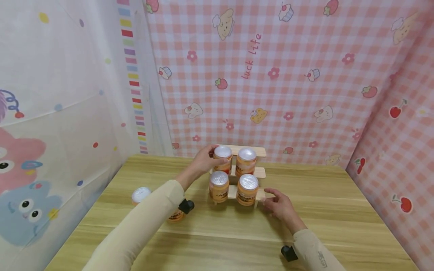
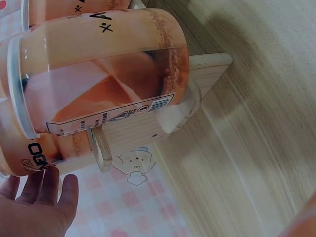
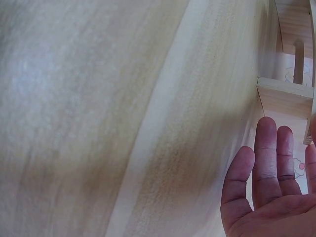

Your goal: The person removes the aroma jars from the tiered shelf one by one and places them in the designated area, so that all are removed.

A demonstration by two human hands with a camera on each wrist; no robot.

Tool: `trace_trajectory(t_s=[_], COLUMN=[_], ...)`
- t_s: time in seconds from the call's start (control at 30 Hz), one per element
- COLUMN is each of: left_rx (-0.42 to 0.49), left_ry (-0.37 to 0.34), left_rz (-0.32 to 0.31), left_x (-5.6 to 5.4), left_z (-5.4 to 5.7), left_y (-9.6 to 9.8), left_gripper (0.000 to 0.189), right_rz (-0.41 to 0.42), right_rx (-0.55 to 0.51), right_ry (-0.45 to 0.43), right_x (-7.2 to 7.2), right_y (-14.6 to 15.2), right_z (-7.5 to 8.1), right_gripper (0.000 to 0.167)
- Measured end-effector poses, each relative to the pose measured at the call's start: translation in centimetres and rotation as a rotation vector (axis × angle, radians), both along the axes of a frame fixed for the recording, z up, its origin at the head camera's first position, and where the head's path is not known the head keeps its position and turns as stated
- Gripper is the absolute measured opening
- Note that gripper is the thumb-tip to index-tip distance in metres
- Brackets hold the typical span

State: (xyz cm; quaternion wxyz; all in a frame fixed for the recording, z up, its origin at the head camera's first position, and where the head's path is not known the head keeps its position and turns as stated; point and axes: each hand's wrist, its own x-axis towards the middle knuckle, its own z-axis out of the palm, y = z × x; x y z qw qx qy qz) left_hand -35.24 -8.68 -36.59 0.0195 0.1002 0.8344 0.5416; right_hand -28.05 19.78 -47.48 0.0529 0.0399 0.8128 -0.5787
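A stepped wooden rack (image 1: 259, 172) carries several orange cans with silver lids. My left hand (image 1: 205, 160) grips the upper-left can (image 1: 222, 166), its thumb across the front. In the left wrist view, fingers of that hand (image 2: 42, 207) touch the can (image 2: 22, 155) behind a nearer can (image 2: 108, 74). Beside it on the rack is the upper-right can (image 1: 246, 165); lower down are a left can (image 1: 219, 190) and a right can (image 1: 247, 192). My right hand (image 1: 282, 206) is at the rack's lower right end, fingers extended; whether they touch the wood I cannot tell.
Left of the rack, a can (image 1: 141, 194) and another can (image 1: 176, 216) stand on the wooden table (image 1: 217, 241), partly hidden by my left sleeve. A pink checked cloth (image 1: 291, 94) hangs behind the table, and a patterned white cloth (image 1: 68, 94) hangs at left.
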Motion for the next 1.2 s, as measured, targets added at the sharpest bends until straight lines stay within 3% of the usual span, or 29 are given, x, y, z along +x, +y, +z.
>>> trace_trajectory(t_s=[0.7, 1.0, 1.2], left_rx=[-0.008, 0.005, 0.022], left_ry=[-0.005, 0.062, 0.082], left_rz=[0.026, 0.024, 0.061], left_x=[0.1, 0.1, 0.3], left_z=[0.3, 1.9, 2.9], left_y=[-0.4, -1.0, -1.9], left_gripper=[0.060, 0.058, 0.060], right_rz=[0.015, 0.011, 0.008], right_rx=[0.011, 0.015, 0.017], right_ry=[0.008, 0.013, 0.014], right_x=[0.1, 0.1, -0.1], right_y=[-0.2, 0.0, 0.0], right_z=[0.0, -0.1, -0.2], right_gripper=[0.044, 0.044, 0.044])
